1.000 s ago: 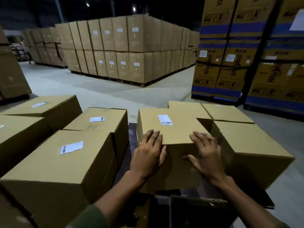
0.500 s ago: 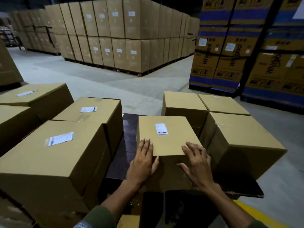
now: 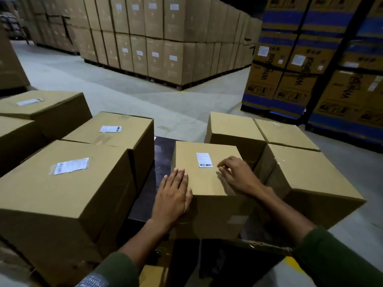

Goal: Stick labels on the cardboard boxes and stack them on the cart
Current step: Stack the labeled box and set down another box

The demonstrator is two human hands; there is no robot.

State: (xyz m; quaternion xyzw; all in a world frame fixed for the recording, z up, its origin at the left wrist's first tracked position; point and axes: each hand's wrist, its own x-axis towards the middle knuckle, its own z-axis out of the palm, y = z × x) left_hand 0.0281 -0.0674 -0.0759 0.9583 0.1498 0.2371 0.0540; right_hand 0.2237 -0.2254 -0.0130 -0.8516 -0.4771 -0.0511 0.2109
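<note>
**Desk:** What step are you in right now?

**Me:** I'm seating a labelled box [image 3: 209,179] on the dark cart deck [image 3: 145,195]. I'm pressing my left hand [image 3: 173,198] flat against its near left corner, fingers straight and together, palm wrapping the edge. My right hand [image 3: 238,176] is hovering low over the top, fingers loosely curled and gripping nothing; whether the tips are actually touching the cardboard, I can't tell.

**Desk:** Where is the box sitting?

**Me:** On the deck in the middle, in the gap between the labelled boxes at my left [image 3: 68,183] and the three unlabelled ones at my right [image 3: 306,175]. It's tucked just beside the right group; whether it's touching them, I can't say.

**Desk:** And its label [image 3: 204,160]?

**Me:** It's lying on the top face, off toward the far right, its long axis running away from me, barcode at the end nearest me. The box itself is looking nearly square on top, edges roughly in line with its neighbours.

**Desk:** Next move?

**Me:** I'm judging this one placed. I'm thinking of lifting both hands clear, then labelling one of the plain boxes on the right, which calls for a fresh label; I'm not seeing any at hand.
</note>
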